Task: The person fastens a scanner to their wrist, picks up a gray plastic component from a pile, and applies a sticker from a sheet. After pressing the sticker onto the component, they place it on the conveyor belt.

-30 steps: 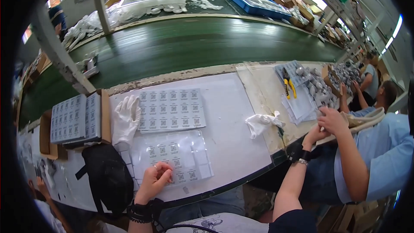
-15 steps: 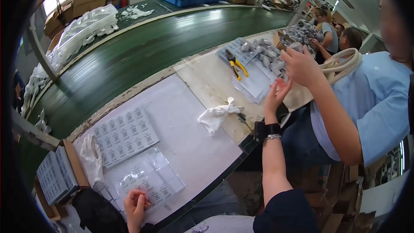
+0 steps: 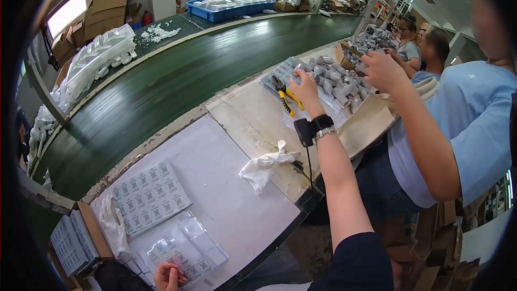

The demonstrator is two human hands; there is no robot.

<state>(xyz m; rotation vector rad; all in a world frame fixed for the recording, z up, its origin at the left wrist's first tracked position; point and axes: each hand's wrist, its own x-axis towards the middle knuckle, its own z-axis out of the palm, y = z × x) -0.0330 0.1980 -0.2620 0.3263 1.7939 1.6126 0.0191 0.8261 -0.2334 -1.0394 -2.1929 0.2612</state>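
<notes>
My left hand (image 3: 169, 276) rests with curled fingers at the lower edge of a clear plastic sleeve (image 3: 186, 263) holding printed labels; nothing shows in it. My right hand (image 3: 306, 91), with a black wristband device and a bracelet, stretches far across the table with its fingers apart. It is beside yellow-and-black pliers (image 3: 284, 97) and a heap of grey bulb-shaped parts (image 3: 333, 78). Beyond its fingertips lies a label sheet (image 3: 278, 71). Whether the fingertips touch a part is hard to see. A stack of label sheets (image 3: 151, 196) lies left of centre, with a white glove (image 3: 113, 223) alongside.
Another white glove (image 3: 265, 168) lies mid-table. A carton of label sheets (image 3: 81, 237) stands at left. Beyond the table runs a green conveyor belt (image 3: 161, 86), with a blue tray (image 3: 226, 9) past it. At right a co-worker in a light blue shirt (image 3: 458, 113) sits close, arm raised.
My right hand has moved forward and left from near the co-worker's hands to beside the pliers and grey parts. The co-worker's hand has lowered from view of the held part. My left hand stays put.
</notes>
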